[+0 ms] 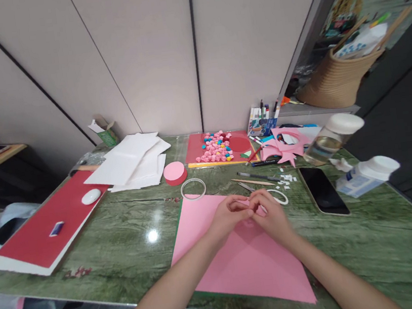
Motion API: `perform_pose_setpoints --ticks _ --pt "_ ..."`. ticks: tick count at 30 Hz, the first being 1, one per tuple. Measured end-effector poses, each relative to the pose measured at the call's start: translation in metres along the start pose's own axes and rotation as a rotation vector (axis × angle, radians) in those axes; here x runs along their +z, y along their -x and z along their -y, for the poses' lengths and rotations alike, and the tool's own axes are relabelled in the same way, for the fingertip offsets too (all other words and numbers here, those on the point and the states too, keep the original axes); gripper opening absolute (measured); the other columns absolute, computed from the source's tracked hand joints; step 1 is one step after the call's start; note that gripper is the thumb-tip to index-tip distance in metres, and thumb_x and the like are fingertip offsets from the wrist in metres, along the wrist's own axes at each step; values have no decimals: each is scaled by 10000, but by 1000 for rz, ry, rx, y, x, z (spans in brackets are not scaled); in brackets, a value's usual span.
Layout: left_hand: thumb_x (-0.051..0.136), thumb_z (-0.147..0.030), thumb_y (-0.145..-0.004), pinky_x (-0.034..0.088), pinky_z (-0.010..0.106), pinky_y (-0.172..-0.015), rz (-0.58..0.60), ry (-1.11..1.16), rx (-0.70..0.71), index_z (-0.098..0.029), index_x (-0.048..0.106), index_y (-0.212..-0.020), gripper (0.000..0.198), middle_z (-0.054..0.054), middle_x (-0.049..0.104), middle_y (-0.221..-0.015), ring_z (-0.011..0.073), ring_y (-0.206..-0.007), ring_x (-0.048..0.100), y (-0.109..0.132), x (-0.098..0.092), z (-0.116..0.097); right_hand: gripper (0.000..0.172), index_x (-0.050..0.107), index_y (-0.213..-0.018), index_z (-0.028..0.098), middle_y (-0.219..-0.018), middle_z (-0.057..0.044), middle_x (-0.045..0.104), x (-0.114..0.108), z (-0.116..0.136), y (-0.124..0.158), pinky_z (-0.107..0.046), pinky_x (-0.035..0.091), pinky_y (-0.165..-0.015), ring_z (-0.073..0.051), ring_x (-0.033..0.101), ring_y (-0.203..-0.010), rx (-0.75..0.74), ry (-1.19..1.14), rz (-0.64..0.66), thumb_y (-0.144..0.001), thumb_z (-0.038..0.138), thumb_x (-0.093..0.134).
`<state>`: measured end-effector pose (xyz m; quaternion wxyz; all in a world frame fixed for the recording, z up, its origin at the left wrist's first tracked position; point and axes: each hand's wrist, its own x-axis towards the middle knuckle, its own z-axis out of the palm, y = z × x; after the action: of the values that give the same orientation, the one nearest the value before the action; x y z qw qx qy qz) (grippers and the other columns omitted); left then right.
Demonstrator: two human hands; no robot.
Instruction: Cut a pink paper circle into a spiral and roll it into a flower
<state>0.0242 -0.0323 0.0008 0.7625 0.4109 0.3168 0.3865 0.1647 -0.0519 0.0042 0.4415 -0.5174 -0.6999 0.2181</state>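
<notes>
My left hand (232, 216) and my right hand (270, 213) meet above a large pink paper sheet (241, 267), thumbs and fingertips pressed together. Between the fingertips there may be a small pink piece, but the fingers cover most of it and I cannot make it out. Just beyond my hands lie scissors with a white handle (280, 196), partly hidden by my right hand. A roll of tape (193, 189) rests at the sheet's far left corner. Behind it sits a stack of round pink and red discs (175, 173).
Small folded pink pieces (216, 150) lie on a red sheet at the back. To the right are a phone (324, 191), a white bottle (368, 176) and a clear jar (332, 139). White papers (126, 160) and a red sheet (33, 235) lie left. Pencils (258, 181) lie beyond my hands.
</notes>
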Motion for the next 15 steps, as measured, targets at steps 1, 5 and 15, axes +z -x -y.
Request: perform_pose_setpoints --ticks 1,5,15 --pt "694 -242 -573 452 277 -592 -14 1 -4 -142 520 -932 411 27 606 -732 113 -589 556 0 0 -1 129 491 -621 188 -785 -24 470 0 0 0 -277 398 -666 -162 495 -783 2 3 0 -718 235 561" --pt "692 -286 -573 421 231 -564 -109 -41 -35 -158 517 -954 438 26 611 -731 91 -570 544 0 -2 -3 21 549 -720 199 -817 -25 476 -1 2 0 -273 405 -653 -138 498 -711 16 18 9 -735 201 534" --pt "690 -324 -564 404 212 -538 -147 -109 -64 -188 512 -977 470 26 614 -780 98 -601 560 -2 -7 -5 227 609 -949 250 -910 -44 488 -4 1 0 -288 413 -743 -155 501 -848 -43 30 107 -817 192 434"
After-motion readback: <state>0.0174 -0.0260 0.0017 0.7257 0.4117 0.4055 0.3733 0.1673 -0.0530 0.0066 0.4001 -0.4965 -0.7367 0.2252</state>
